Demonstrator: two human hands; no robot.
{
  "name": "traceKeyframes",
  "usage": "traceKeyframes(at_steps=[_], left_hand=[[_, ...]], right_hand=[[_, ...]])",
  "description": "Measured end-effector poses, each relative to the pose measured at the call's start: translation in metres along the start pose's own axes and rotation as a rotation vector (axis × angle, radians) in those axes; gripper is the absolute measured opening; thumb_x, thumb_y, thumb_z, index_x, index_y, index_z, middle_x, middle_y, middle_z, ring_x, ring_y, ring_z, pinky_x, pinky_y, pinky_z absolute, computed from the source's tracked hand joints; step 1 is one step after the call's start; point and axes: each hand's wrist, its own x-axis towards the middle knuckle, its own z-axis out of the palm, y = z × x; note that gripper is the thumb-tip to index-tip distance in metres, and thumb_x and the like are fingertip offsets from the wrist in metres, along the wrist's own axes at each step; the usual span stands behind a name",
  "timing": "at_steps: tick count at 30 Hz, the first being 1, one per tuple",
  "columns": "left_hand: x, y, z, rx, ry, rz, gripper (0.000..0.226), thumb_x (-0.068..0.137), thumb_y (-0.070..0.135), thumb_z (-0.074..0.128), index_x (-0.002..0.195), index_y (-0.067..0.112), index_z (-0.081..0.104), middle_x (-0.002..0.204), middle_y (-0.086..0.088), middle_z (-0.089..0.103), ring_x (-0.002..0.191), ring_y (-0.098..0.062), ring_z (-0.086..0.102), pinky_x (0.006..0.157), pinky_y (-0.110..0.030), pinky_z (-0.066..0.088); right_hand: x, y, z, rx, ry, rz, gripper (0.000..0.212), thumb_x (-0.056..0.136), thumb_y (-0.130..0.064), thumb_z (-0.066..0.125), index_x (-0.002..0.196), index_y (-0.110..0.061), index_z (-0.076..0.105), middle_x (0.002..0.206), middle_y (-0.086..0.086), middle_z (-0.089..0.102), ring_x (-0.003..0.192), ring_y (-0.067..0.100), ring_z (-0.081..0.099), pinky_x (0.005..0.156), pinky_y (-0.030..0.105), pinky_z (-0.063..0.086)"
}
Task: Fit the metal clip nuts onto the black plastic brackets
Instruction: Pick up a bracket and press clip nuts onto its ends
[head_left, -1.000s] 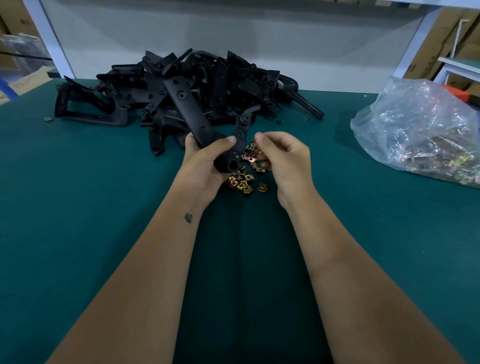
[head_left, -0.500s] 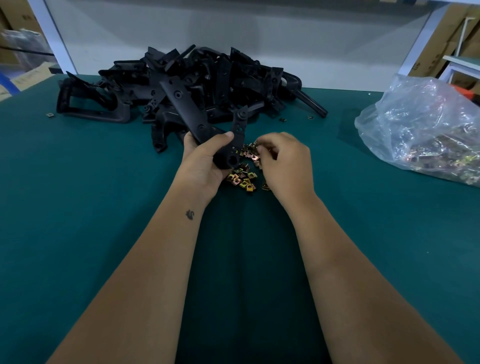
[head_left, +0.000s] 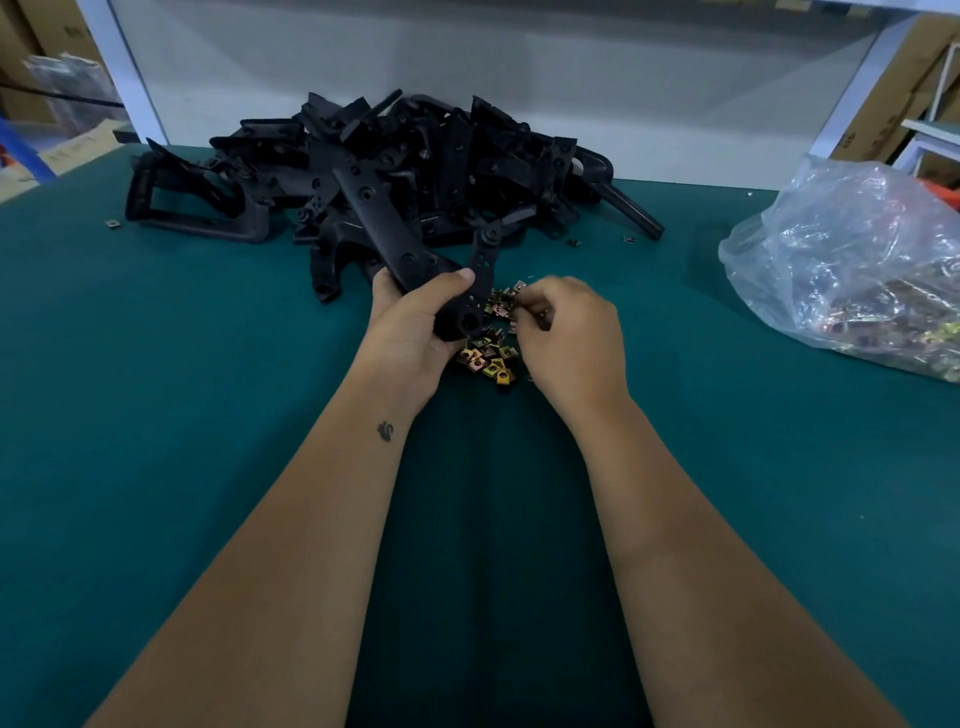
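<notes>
Dim, bluish cast; soft detail, wide-angle bending at edges.

Head view looks forward and down, close over the green table.

Right hand fingertips are blurred; any grasped nut cannot be told. Bag is cut off at the right edge.
</notes>
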Motion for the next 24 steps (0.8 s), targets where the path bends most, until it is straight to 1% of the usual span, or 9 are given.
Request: traceKeyframes(at_steps=[1,3,5,6,8,10,12,18,24], left_hand=[[0.000,-0.001,-0.001,0.051,0.017,0.018,0.057,0.087,0.000,0.068,0.131,0.020,0.038,0.113,-0.003,0.065,0.090,-0.013,0.070,0.069,-0.033,0.058],[0.002,-0.004,-0.005,0.181,0.011,0.059,0.094,0.089,0.004,0.070,0.150,0.040,0.008,0.135,0.000,0.056,0.110,-0.013,0.064,0.089,-0.040,0.056],[0.000,-0.006,-0.007,0.289,-0.047,0.137,0.112,0.089,0.002,0.069,0.147,0.057,-0.010,0.153,0.001,0.041,0.131,-0.017,0.052,0.107,-0.049,0.044],[-0.002,-0.007,-0.007,0.334,-0.080,0.187,0.110,0.089,-0.001,0.067,0.147,0.059,-0.004,0.155,0.000,0.037,0.135,-0.020,0.047,0.110,-0.050,0.041],[-0.004,-0.007,-0.005,0.425,-0.110,0.280,0.090,0.088,-0.006,0.065,0.143,0.053,0.027,0.151,-0.003,0.041,0.136,-0.024,0.046,0.111,-0.051,0.041],[-0.006,-0.008,-0.004,0.489,-0.110,0.331,0.062,0.087,-0.008,0.064,0.123,0.042,0.055,0.136,-0.003,0.054,0.128,-0.026,0.052,0.107,-0.052,0.045],[-0.008,-0.007,-0.002,0.518,-0.144,0.322,0.045,0.089,-0.006,0.063,0.104,0.035,0.068,0.118,0.004,0.062,0.120,-0.023,0.057,0.105,-0.051,0.046],[-0.013,-0.003,0.001,0.438,-0.259,0.206,0.026,0.093,0.002,0.063,0.104,0.024,0.072,0.116,-0.008,0.069,0.116,-0.027,0.062,0.106,-0.046,0.047],[-0.012,-0.002,0.000,0.476,-0.217,0.236,0.011,0.094,0.013,0.064,0.099,0.016,0.073,0.113,-0.013,0.070,0.112,-0.027,0.064,0.105,-0.047,0.048]], right_hand=[[-0.001,-0.003,-0.001,0.117,0.035,0.030,0.011,0.088,-0.010,0.064,0.093,-0.016,0.072,0.089,-0.007,0.067,0.083,0.007,0.062,0.076,0.024,0.052],[0.000,-0.009,-0.003,0.348,0.085,0.116,0.012,0.087,-0.009,0.068,0.087,-0.020,0.072,0.081,-0.014,0.067,0.077,-0.003,0.062,0.070,0.010,0.047],[0.002,-0.014,-0.005,0.572,0.114,0.216,0.015,0.085,-0.008,0.070,0.082,-0.022,0.071,0.077,-0.012,0.068,0.070,-0.005,0.063,0.066,0.009,0.047],[0.002,-0.017,-0.005,0.659,0.112,0.260,0.016,0.085,-0.007,0.070,0.081,-0.022,0.071,0.075,-0.010,0.069,0.068,-0.004,0.063,0.065,0.010,0.048],[0.003,-0.020,-0.005,0.783,0.084,0.325,0.016,0.086,-0.005,0.069,0.082,-0.020,0.072,0.073,-0.007,0.069,0.065,0.001,0.062,0.066,0.016,0.050],[0.003,-0.022,-0.005,0.893,0.052,0.361,0.014,0.088,-0.002,0.067,0.087,-0.015,0.071,0.072,-0.004,0.068,0.063,0.004,0.061,0.065,0.019,0.051],[0.003,-0.023,-0.005,0.978,0.034,0.367,0.013,0.089,0.000,0.066,0.092,-0.013,0.070,0.072,-0.003,0.067,0.063,0.006,0.060,0.062,0.019,0.050],[0.002,-0.021,-0.006,1.031,0.031,0.366,0.012,0.089,-0.003,0.067,0.089,-0.014,0.073,0.074,-0.004,0.070,0.066,0.005,0.062,0.065,0.019,0.051],[0.001,-0.024,-0.003,0.936,0.004,0.309,0.008,0.094,-0.011,0.064,0.089,-0.013,0.069,0.069,-0.007,0.068,0.065,0.002,0.061,0.064,0.017,0.051]])
